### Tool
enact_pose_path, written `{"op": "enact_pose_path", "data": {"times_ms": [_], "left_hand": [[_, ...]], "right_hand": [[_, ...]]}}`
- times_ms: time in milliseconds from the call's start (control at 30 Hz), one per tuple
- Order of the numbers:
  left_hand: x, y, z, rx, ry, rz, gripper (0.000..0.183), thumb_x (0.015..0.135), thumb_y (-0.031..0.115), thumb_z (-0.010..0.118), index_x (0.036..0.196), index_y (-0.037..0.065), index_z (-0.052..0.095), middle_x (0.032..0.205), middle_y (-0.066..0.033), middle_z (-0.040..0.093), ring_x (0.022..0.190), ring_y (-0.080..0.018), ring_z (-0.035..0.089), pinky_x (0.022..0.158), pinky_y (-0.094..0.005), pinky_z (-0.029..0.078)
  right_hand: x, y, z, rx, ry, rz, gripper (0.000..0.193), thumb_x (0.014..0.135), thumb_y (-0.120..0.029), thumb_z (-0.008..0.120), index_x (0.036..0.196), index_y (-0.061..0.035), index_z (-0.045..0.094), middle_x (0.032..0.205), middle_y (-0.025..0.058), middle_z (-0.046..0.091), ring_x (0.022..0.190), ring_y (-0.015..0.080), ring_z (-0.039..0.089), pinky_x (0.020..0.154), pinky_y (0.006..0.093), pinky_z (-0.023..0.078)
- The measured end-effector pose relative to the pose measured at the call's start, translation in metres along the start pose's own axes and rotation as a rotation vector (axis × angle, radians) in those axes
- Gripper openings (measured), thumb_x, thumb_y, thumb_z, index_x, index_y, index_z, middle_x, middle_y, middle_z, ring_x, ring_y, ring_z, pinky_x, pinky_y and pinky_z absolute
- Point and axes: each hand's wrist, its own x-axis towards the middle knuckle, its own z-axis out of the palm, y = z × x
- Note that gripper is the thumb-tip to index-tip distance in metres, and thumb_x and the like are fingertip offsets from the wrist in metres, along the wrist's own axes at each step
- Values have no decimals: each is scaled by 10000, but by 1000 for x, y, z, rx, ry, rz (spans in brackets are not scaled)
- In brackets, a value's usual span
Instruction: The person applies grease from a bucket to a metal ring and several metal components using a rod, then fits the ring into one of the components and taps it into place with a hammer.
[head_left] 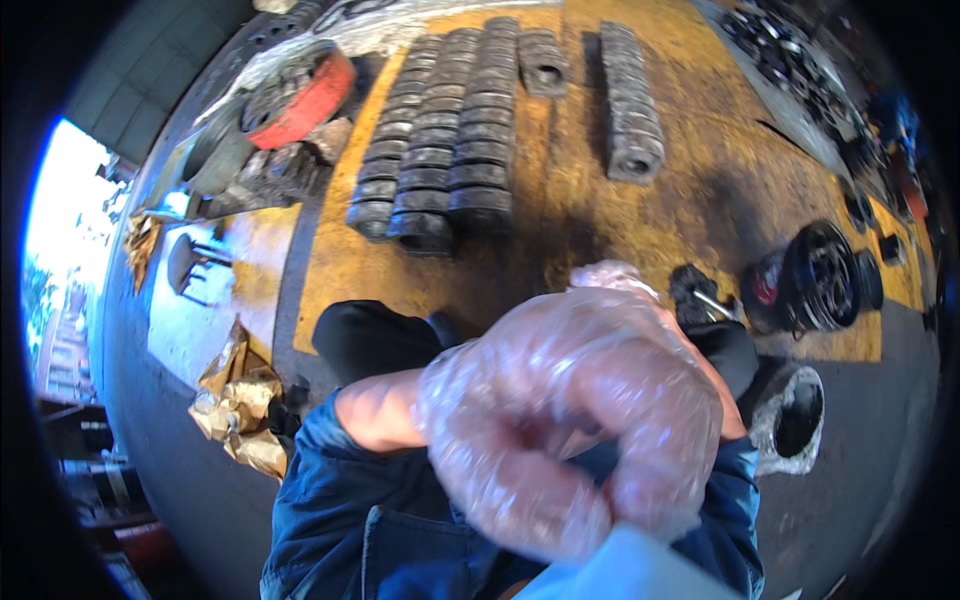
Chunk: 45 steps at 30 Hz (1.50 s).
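A pale blue item [640,570], its kind unclear, is pinched by the plastic-gloved left hand [555,375] above the lap. The right hand [608,274] is mostly hidden; its grip cannot be told. Gloving seems done; handling of the item seems unfinished.

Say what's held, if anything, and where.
Unclear: the plastic-gloved left hand may pinch a pale-blue sheet by its upper edge; right hand mostly hidden.

Dark gray floor [830,515] | big yellow board [705,95] flat on it, with black smudges | gray wall [155,75] with thin lines, top left | bright white daylight in left opening [75,200]
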Motion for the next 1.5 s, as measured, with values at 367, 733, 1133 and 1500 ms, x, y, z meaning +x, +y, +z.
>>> {"op": "enact_pose_path", "data": {"times_ms": [367,733,1133,1500], "left_hand": [[-10,-7,7,80,44,-22,218,867,249,737,886,47,655,883,-98,679,676,-172,648,614,-289,524],[-24,66,-8,494,-339,-280,148,859,211,760,862,83,685,863,-83,695,707,-168,688,639,-300,546],[-32,34,-3,339,-350,-266,155,877,216,733,894,69,685,888,-98,694,738,-196,687,661,-319,545],[-37,16,-7,286,-306,-291,168,894,220,708,924,57,685,911,-111,694,766,-223,686,681,-337,545]], "right_hand": [[1,1,-2,-19,29,-28,228,866,-238,578,759,-72,690,724,161,671,675,366,651,598,484,511],[8,-13,-4,-94,417,-264,186,799,-195,573,673,-69,627,560,127,584,513,258,612,387,427,441],[8,-12,-4,-422,170,-265,190,799,-196,576,657,-72,596,528,109,546,464,239,573,371,389,408],[13,-7,3,-242,116,-235,157,719,-151,592,589,-71,626,507,105,560,443,212,566,342,381,396]]}}
